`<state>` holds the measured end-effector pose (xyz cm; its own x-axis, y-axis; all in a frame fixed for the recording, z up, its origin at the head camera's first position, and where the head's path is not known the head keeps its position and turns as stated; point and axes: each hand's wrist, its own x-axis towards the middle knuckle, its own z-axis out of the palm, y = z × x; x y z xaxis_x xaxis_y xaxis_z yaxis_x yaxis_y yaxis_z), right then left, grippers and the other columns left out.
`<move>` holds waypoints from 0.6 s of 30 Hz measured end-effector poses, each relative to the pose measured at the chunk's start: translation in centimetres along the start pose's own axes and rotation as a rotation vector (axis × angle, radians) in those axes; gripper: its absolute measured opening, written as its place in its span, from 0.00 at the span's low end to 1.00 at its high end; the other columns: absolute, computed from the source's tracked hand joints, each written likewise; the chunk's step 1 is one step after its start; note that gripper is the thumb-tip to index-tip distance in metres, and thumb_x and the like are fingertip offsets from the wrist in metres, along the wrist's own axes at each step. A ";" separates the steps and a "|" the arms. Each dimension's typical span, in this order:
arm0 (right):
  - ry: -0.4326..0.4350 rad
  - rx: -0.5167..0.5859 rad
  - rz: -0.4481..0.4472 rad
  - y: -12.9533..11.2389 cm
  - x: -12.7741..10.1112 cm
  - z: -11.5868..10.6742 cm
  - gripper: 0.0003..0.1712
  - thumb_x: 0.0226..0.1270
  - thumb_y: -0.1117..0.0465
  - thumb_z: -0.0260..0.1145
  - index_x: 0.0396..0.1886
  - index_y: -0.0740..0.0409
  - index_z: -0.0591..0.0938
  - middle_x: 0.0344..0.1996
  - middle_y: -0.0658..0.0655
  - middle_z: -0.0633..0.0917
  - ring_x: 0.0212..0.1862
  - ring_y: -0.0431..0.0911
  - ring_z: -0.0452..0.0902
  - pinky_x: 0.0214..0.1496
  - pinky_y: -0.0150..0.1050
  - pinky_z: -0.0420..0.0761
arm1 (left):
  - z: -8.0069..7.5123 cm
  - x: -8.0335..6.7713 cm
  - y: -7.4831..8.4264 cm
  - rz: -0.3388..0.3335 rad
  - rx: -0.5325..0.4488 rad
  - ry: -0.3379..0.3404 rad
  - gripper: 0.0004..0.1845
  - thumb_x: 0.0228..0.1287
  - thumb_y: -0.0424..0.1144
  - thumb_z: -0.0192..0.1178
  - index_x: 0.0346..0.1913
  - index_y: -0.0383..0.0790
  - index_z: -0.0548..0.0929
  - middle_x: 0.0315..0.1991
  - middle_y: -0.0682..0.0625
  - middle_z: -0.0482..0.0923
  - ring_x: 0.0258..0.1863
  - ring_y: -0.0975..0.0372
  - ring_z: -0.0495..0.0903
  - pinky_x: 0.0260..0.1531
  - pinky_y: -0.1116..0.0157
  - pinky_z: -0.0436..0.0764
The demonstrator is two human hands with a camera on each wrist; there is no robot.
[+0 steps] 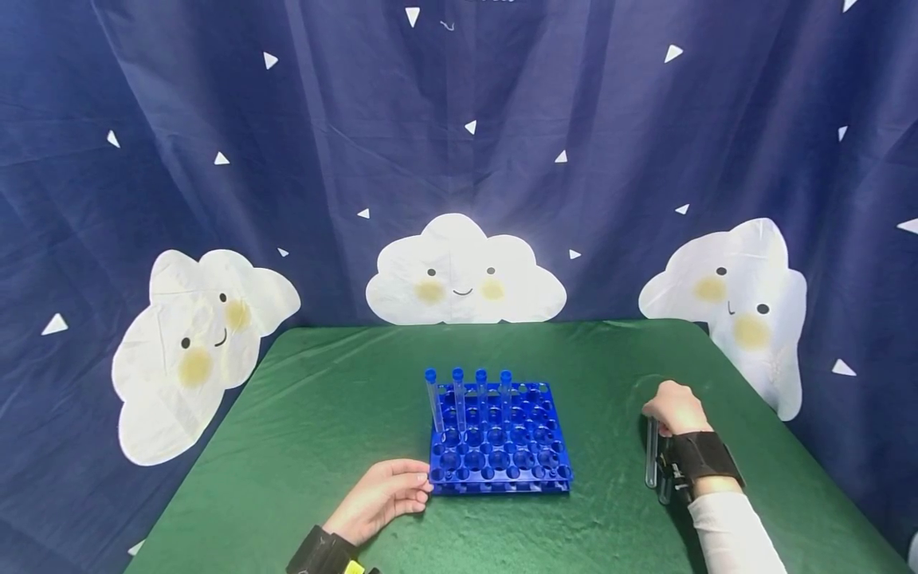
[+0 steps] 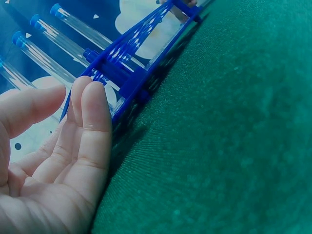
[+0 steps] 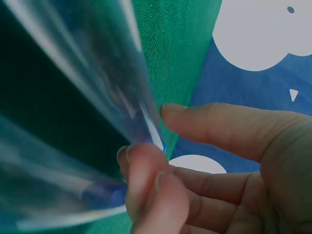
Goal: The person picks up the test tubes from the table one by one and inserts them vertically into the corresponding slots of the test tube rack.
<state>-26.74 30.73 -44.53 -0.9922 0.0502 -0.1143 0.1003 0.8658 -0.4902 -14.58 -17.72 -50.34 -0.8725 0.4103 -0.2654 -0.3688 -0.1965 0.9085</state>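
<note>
- Our left hand (image 1: 383, 498) lies flat, fingers relaxed and straight, touching the near left corner of the blue rack (image 1: 498, 446) on the green surface (image 1: 323, 414); we judge steady pressure there keeps it from sliding.
- The rack holds four capped tubes (image 1: 466, 395) upright in its far row; the other holes look empty.
- Our right hand (image 1: 674, 408), well right of the rack, pinches a clear test tube (image 1: 651, 458); we should keep it upright.

Setting: staged tabletop recording booth, not a working lab.
Backdrop: navy curtain (image 1: 502, 143) printed with smiling white clouds (image 1: 462, 275) and small triangles, hung close behind.
Surface: table under green cloth (image 1: 337, 414).
Equipment: blue test-tube rack (image 1: 498, 446), capped clear tubes (image 1: 459, 399) upright in its back row.
Wearables: black wrist straps (image 1: 699, 458).
</note>
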 end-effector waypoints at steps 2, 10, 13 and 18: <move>-0.003 -0.020 0.009 -0.2 0.1 0.0 0.09 0.50 0.68 0.55 0.14 0.62 0.75 0.03 0.51 0.73 0.08 0.41 0.72 0.14 0.35 0.71 | 0.0 0.0 0.0 0.000 0.002 0.003 0.12 0.68 0.34 0.58 0.51 0.34 0.78 0.35 0.52 0.85 0.32 0.66 0.84 0.38 0.68 0.86; -0.004 -0.040 0.052 -0.8 0.2 0.1 0.07 0.50 0.68 0.55 0.17 0.63 0.76 0.04 0.52 0.74 0.10 0.43 0.74 0.13 0.36 0.72 | 0.1 0.0 0.1 -0.005 0.002 0.016 0.13 0.67 0.34 0.58 0.52 0.33 0.78 0.35 0.52 0.85 0.32 0.66 0.84 0.39 0.68 0.86; -0.003 -0.018 0.040 -0.6 0.0 0.2 0.07 0.49 0.67 0.55 0.16 0.63 0.76 0.04 0.52 0.75 0.09 0.42 0.74 0.13 0.36 0.73 | 0.1 0.0 0.1 -0.011 0.000 0.017 0.13 0.67 0.34 0.59 0.52 0.34 0.78 0.35 0.52 0.85 0.32 0.66 0.84 0.38 0.68 0.86; 0.000 0.092 0.019 -0.2 0.0 -0.1 0.09 0.50 0.65 0.56 0.15 0.63 0.76 0.07 0.53 0.77 0.12 0.43 0.76 0.16 0.37 0.79 | 0.1 0.1 0.0 -0.013 0.005 0.023 0.13 0.67 0.34 0.59 0.52 0.33 0.78 0.35 0.52 0.85 0.31 0.66 0.84 0.38 0.68 0.86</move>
<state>-26.74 30.57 -44.38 -0.9901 0.0659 -0.1240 0.1251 0.8151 -0.5657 -14.62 -17.65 -50.30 -0.8749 0.3920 -0.2842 -0.3784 -0.1872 0.9065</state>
